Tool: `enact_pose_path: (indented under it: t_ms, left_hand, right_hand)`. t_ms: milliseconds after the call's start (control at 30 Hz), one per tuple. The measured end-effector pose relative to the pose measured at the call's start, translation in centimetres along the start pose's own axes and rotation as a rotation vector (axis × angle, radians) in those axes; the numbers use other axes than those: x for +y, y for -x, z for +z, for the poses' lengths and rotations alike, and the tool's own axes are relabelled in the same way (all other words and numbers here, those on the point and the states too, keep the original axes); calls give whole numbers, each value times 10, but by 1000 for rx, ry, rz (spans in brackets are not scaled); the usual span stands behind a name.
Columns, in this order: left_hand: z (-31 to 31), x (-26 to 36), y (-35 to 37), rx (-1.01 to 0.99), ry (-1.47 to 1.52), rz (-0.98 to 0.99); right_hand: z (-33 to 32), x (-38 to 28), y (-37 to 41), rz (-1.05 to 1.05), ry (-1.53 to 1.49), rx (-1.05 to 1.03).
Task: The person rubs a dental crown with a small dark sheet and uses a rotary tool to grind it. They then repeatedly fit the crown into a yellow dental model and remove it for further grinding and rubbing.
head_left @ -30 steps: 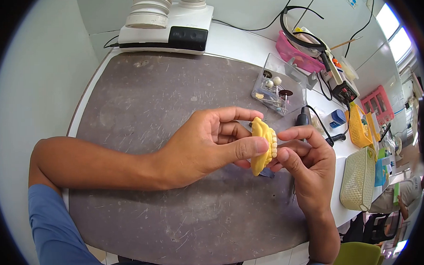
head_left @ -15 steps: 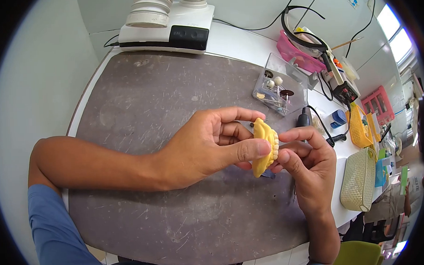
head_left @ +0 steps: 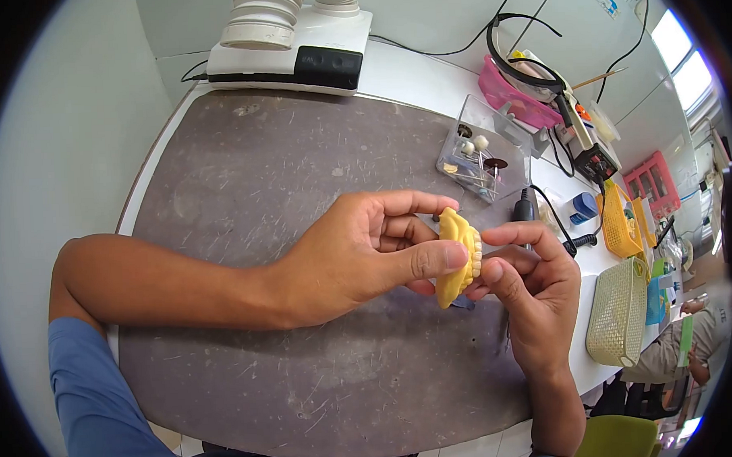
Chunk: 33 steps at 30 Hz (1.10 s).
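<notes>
My left hand (head_left: 355, 253) pinches a yellow dental cast with a row of pale teeth (head_left: 459, 256) between thumb and fingers, held on edge above the grey scratched work mat (head_left: 283, 175). My right hand (head_left: 529, 291) meets it from the right, its fingertips touching the teeth side of the cast. A dark tool tip shows just under the cast, near my right fingers; what it is stays unclear.
A clear plastic box of polishing burs (head_left: 480, 152) stands at the mat's right edge. A white suction unit (head_left: 295, 46) sits at the back. Right of the mat lie a black handpiece with cable (head_left: 526, 207), a pink tray (head_left: 516, 94), yellow baskets (head_left: 619, 308) and a co-worker's arm (head_left: 684, 338).
The cast and both hands have barely shifted; the cast tilted slightly. The co-worker at the far right edge has moved.
</notes>
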State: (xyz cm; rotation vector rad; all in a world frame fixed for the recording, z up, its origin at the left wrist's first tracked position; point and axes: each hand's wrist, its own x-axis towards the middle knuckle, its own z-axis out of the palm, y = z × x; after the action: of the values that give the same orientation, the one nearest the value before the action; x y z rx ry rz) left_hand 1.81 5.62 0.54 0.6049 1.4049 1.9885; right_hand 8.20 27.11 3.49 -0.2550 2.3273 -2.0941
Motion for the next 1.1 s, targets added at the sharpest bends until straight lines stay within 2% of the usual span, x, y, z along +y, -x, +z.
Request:
enact_pose_path:
  t_ms: [200, 267, 367, 433, 867, 1000, 1100]
  left_hand:
    - [0, -2, 1, 6, 9, 12]
    - [-1, -3, 1, 6, -82, 96]
    - [3, -3, 2, 39, -54, 150]
    - [5, -1, 4, 53, -72, 175]
    - [4, -5, 7, 47, -421, 489]
    - [4, -4, 8, 46, -445, 508]
    - [7, -2, 10, 29, -378, 439]
  right_hand:
    - [1, 3, 1, -35, -9, 11]
    - [2, 5, 2, -55, 26, 30]
    - [1, 14, 2, -185, 170, 78]
    - [-1, 18, 1, -362, 313, 82]
    - [0, 23, 2, -537, 315, 47]
    - [0, 24, 2, -553, 297, 43]
    - [1, 23, -1, -561, 327, 49]
